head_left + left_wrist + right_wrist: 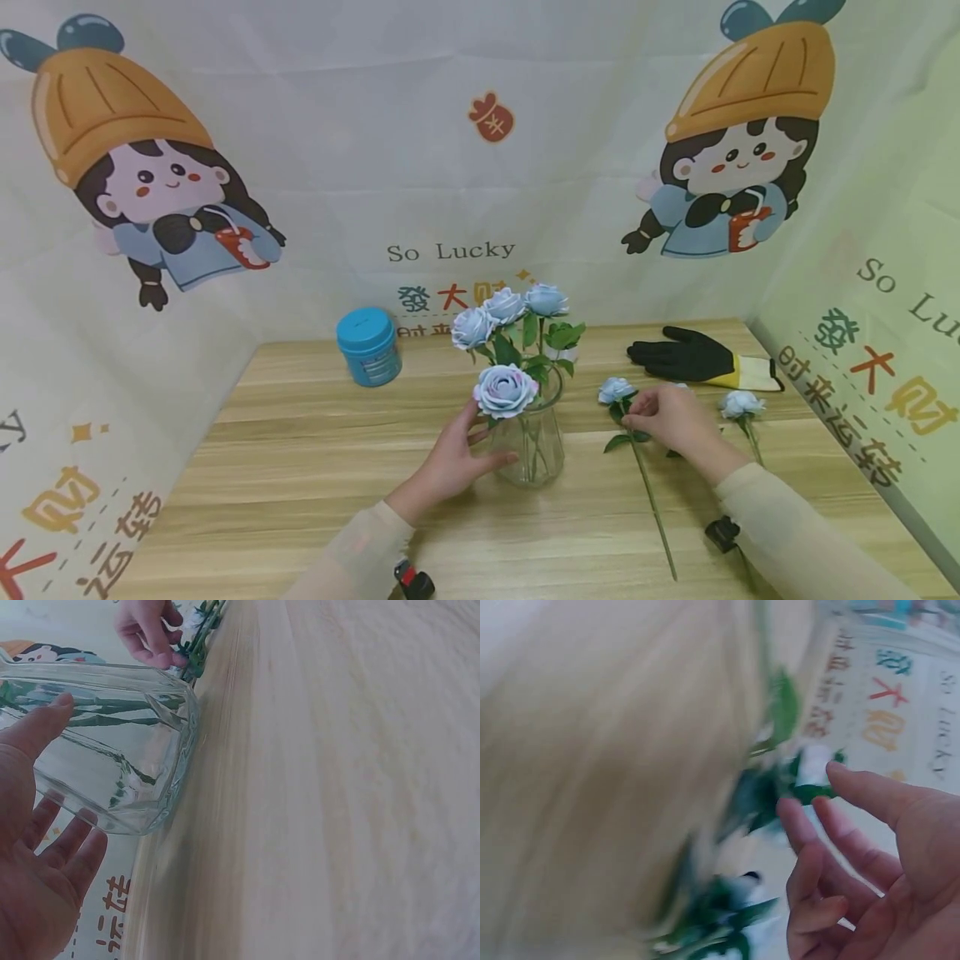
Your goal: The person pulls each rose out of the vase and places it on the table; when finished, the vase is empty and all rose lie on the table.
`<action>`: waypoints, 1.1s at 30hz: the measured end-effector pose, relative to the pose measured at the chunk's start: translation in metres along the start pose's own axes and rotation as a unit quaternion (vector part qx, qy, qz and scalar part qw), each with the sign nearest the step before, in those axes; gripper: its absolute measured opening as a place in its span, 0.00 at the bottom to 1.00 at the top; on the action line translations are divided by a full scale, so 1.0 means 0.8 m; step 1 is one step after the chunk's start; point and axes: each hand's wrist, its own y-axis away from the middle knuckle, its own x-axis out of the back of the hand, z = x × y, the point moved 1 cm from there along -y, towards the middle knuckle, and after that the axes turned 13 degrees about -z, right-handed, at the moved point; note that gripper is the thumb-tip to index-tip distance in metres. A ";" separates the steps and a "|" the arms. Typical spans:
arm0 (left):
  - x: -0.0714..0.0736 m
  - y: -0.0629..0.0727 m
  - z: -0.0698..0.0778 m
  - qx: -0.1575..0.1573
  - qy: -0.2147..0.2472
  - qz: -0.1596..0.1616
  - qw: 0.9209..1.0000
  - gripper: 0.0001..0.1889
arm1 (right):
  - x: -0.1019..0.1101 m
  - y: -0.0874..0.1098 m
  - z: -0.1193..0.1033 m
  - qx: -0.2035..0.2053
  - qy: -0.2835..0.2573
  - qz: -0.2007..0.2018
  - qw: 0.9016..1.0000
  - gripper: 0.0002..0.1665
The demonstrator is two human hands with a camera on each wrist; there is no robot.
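Four pale blue roses (506, 392) stand in a clear glass vase (542, 454) near the middle of a wood-grained worktop (300, 467), seen over my remote feed. The left hand (453, 458) cups the vase in a loose hold, thumb across the glass, fingers spread along the opposite side. To the vase's right, the right hand (675, 421), fingers partly bent, meets a loose rose (616, 389) just below its bloom; I cannot tell whether the fingertips have closed on it, my right wrist view being blurred. Farther right lies another rose (742, 404), a black-and-yellow glove (686, 358) behind it. At rear left, a blue tub (369, 346) stands before printed cloth (337, 108) reading "So Lucky."
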 end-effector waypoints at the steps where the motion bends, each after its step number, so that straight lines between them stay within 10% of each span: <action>1: 0.000 0.000 0.000 -0.001 0.001 0.000 1.000 0.50 | 0.002 0.002 -0.004 -0.001 0.002 0.003 1.000 0.09; 18: 0.000 0.001 0.002 -0.006 -0.001 0.001 1.000 0.50 | -0.026 0.023 -0.084 0.189 -0.179 0.010 0.965 0.28; 33: -0.001 0.001 -0.001 -0.002 0.012 0.004 1.000 0.50 | -0.056 0.005 -0.111 0.218 -0.224 0.011 0.950 0.43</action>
